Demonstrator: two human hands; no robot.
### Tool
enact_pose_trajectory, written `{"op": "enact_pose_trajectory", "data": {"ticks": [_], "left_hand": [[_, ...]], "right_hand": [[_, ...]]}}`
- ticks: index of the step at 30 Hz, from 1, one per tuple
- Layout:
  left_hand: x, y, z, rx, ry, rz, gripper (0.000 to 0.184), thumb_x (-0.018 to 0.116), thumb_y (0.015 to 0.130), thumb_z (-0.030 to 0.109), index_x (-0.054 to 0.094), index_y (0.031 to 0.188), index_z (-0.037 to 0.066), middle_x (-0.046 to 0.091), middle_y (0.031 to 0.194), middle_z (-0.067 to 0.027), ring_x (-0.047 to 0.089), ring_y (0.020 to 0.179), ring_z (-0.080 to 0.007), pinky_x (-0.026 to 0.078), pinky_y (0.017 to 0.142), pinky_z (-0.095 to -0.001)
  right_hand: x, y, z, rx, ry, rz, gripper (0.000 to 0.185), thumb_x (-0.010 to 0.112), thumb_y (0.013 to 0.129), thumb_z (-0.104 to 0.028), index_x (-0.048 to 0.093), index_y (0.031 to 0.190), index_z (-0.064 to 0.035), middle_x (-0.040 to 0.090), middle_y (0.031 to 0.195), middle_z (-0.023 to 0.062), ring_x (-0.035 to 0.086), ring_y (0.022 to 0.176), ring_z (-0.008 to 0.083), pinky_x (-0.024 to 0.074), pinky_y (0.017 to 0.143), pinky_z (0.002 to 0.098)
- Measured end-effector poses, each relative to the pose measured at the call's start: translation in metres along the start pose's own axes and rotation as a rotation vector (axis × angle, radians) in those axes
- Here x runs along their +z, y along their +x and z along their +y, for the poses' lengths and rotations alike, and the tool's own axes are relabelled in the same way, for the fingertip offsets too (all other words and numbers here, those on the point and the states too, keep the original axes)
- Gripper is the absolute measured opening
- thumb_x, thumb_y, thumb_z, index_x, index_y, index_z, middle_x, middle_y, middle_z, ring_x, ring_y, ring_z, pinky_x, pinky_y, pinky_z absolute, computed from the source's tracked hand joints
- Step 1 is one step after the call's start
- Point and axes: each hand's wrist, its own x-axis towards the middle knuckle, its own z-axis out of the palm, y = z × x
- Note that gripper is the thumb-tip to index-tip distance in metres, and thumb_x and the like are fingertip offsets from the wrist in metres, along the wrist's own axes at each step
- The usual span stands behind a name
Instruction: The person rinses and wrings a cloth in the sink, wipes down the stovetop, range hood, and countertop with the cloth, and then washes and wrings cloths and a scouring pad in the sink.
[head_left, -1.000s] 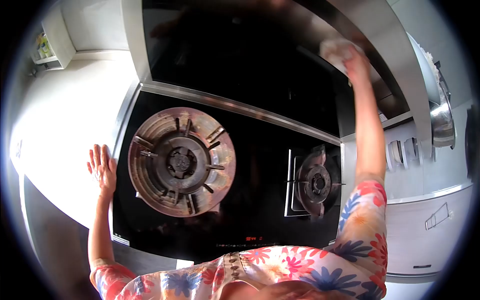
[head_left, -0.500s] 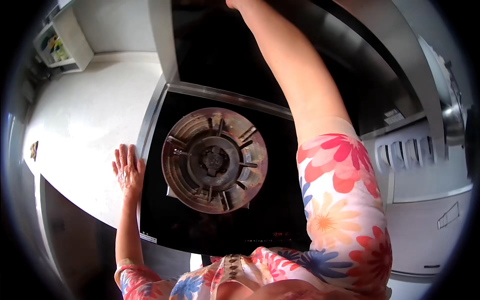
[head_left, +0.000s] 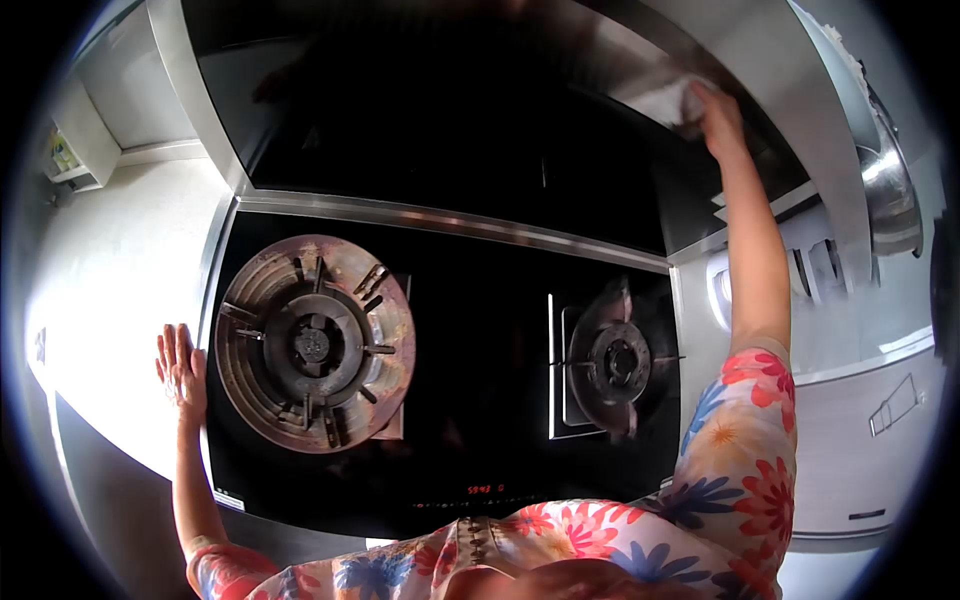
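My right hand (head_left: 716, 115) is up at the right end of the dark glossy range hood panel (head_left: 420, 110), its fingers closed on a pale cloth (head_left: 668, 102) pressed to the surface. Flat on the white countertop (head_left: 110, 300), beside the cooktop's left edge, lies my left hand (head_left: 182, 375) with fingers spread and nothing in it. Between my arms is the black glass cooktop (head_left: 480, 370). It bears a large round burner ring (head_left: 240, 375) on the left and a smaller burner (head_left: 622, 365) on the right.
A white shelf (head_left: 90, 135) with small items stands at the back left. Beyond my right arm, a metal pan (head_left: 890, 190) is at the upper right, above white cabinets (head_left: 840, 460). Red digits (head_left: 485, 489) glow at the cooktop's front.
From the top middle of the hood, my right hand has swung right and the cloth shows again. The small burner is uncovered. The camera view has shifted; my left hand stays on the countertop.
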Motion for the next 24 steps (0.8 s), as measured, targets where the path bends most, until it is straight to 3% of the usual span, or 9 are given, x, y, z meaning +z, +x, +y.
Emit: {"op": "enact_pose_trajectory", "data": {"ticks": [1,3,10,12,13,16,20,21,24], "left_hand": [[0.000,0.000,0.002,-0.010,0.001,0.002,0.051,0.034,0.091,0.037,0.026,0.138,0.018,0.018,0.146,-0.0073,0.013,0.135,-0.0264,0.010,0.107,-0.0462],[-0.001,0.000,0.004,-0.025,0.016,-0.015,0.051,0.034,0.091,0.036,0.026,0.139,0.019,0.017,0.146,-0.0073,0.013,0.135,-0.0262,0.009,0.107,-0.0463],[0.022,0.004,-0.011,0.014,-0.035,0.103,0.050,0.037,0.090,0.035,0.031,0.137,0.018,0.021,0.144,-0.0089,0.014,0.134,-0.0273,0.008,0.107,-0.0463],[0.020,0.004,-0.008,0.000,-0.025,0.091,0.051,0.037,0.090,0.036,0.031,0.137,0.018,0.020,0.145,-0.0089,0.014,0.134,-0.0276,0.008,0.106,-0.0481],[0.020,0.005,-0.007,-0.006,-0.023,0.091,0.051,0.037,0.090,0.035,0.031,0.137,0.018,0.020,0.145,-0.0088,0.015,0.134,-0.0277,0.008,0.106,-0.0482],[0.015,0.004,-0.002,-0.035,-0.008,0.063,0.050,0.037,0.090,0.034,0.031,0.136,0.017,0.021,0.144,-0.0087,0.015,0.134,-0.0275,0.010,0.106,-0.0482],[0.007,0.002,0.002,-0.043,-0.075,0.049,0.052,0.045,0.087,0.023,0.031,0.136,0.016,0.018,0.145,-0.0087,0.013,0.134,-0.0278,0.008,0.107,-0.0475],[0.004,0.002,0.003,-0.039,-0.089,0.044,0.052,0.045,0.087,0.023,0.032,0.136,0.015,0.018,0.145,-0.0093,0.013,0.135,-0.0278,0.009,0.107,-0.0479],[0.004,0.000,0.003,-0.029,-0.136,0.101,0.051,0.046,0.085,0.022,0.035,0.134,0.013,0.021,0.144,-0.0113,0.014,0.134,-0.0292,0.009,0.106,-0.0492]], "right_hand": [[-0.029,0.030,0.031,0.040,-0.029,0.226,0.028,0.065,0.077,-0.025,0.061,0.096,-0.0046,0.060,0.081,0.0031,0.055,0.066,0.0140,0.0416,0.055,0.0281],[-0.060,0.019,0.019,0.172,-0.115,0.140,0.031,0.064,0.077,-0.023,0.059,0.100,-0.0033,0.061,0.085,0.0053,0.059,0.071,0.0161,0.0453,0.059,0.0302],[-0.080,0.036,0.039,0.304,-1.541,-0.241,0.052,0.064,0.073,-0.029,0.053,0.113,0.0007,0.050,0.121,0.0197,0.048,0.113,0.0281,0.0428,0.083,0.0377],[-0.004,-0.012,-0.013,0.403,-1.528,-0.546,0.045,0.061,0.074,-0.026,0.057,0.108,0.0027,0.051,0.118,0.0232,0.048,0.114,0.0292,0.0409,0.087,0.0371],[-0.003,-0.014,-0.010,0.241,-1.360,-0.591,0.042,0.060,0.075,-0.025,0.058,0.105,0.0039,0.055,0.111,0.0207,0.053,0.104,0.0277,0.0417,0.084,0.0370],[0.046,0.014,0.010,0.067,-1.441,-0.615,0.032,0.060,0.074,-0.021,0.064,0.095,0.0019,0.062,0.103,0.0183,0.056,0.102,0.0304,0.0381,0.088,0.0376],[0.172,-0.011,-0.038,0.190,-0.980,-0.673,0.028,0.062,0.071,-0.017,0.065,0.093,0.0008,0.063,0.095,0.0141,0.058,0.090,0.0260,0.0416,0.079,0.0365],[0.206,-0.018,-0.047,0.210,-0.946,-0.745,0.024,0.045,0.080,-0.017,0.064,0.086,-0.0028,0.061,0.086,0.0077,0.053,0.083,0.0163,0.0387,0.075,0.0330],[0.302,-0.039,-0.089,0.245,-0.724,-0.890,0.029,0.044,0.084,-0.021,0.060,0.101,-0.0031,0.058,0.100,0.0077,0.052,0.096,0.0172,0.0388,0.083,0.0335]]}}
